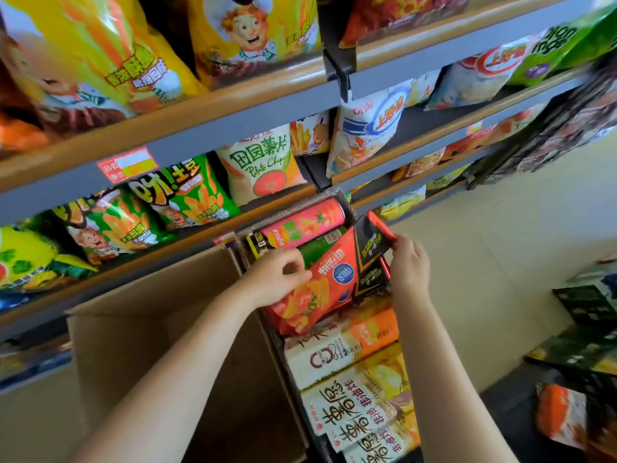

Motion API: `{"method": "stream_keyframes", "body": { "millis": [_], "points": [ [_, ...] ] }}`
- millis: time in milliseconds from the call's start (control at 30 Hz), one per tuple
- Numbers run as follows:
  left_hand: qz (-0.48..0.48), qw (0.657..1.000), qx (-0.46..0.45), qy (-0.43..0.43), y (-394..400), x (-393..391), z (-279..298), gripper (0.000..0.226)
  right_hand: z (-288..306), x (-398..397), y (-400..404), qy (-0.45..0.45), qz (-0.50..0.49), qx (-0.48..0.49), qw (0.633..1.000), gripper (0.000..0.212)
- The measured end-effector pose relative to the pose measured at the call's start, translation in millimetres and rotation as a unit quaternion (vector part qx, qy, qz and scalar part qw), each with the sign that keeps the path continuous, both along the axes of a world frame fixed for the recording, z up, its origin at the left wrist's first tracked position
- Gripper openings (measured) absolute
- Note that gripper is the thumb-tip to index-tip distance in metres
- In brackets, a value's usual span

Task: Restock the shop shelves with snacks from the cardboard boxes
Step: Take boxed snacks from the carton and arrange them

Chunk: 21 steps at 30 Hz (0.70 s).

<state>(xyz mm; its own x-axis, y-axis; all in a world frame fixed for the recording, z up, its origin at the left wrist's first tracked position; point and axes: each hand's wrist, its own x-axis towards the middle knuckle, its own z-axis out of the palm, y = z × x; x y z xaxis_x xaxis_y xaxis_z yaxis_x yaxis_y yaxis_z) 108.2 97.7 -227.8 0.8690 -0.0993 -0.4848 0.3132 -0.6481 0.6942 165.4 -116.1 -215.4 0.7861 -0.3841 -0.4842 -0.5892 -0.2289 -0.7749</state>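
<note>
- Snacks fill the open cardboard box [253, 329] below the shelves [207, 135]; a red chip bag [320, 282] lies tilted on top, beside a black packet [372, 238].
- Both bare forearms reach forward and down from the bottom edge, converging over the box.
- Left hand [277, 279] curls over the red bag's left edge, thumb and fingers pinching it.
- Right hand [410, 265] grips the black packet's red-trimmed corner between fingertips, wrist bent upward.
- Pink can [303, 222] and green can [320, 245] lie behind the bag.

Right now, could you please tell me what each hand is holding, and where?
Left hand pinches the red crisp bag's upper edge; right hand grips the black-and-red packet's corner.
</note>
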Motion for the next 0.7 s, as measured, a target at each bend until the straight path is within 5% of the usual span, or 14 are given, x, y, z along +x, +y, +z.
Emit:
{"method": "stream_keyframes", "body": {
  "millis": [67, 167, 200, 333, 567, 700],
  "points": [
    [0.009, 0.999, 0.016, 0.049, -7.8, 3.0, -13.6, 0.030, -4.5, 9.4, -7.0, 0.059, 0.099, -0.037, 0.993, 0.036],
    [0.041, 0.990, -0.028, 0.130, -12.5, 12.0, -18.7, 0.086, -7.4, 20.9, -10.6, 0.082, 0.236, -0.151, 0.957, 0.041],
    [0.026, 0.988, -0.046, 0.146, -15.8, 14.4, -18.6, 0.090, -6.8, 22.4, -11.1, 0.075, 0.255, -0.156, 0.951, 0.038],
    [-0.018, 0.966, -0.091, 0.242, -22.3, 18.3, -25.1, 0.067, -4.8, 20.6, -18.2, 0.062, 0.301, -0.167, 0.937, 0.032],
    [0.027, 0.942, -0.111, 0.315, -26.7, 22.9, -18.1, 0.076, -5.9, 21.9, -20.7, 0.141, 0.398, -0.176, 0.889, 0.051],
    [0.030, 0.941, -0.118, 0.316, -27.5, 23.9, -14.7, 0.058, -4.8, 15.5, -18.2, 0.158, 0.330, -0.111, 0.924, 0.073]
  ]
}}
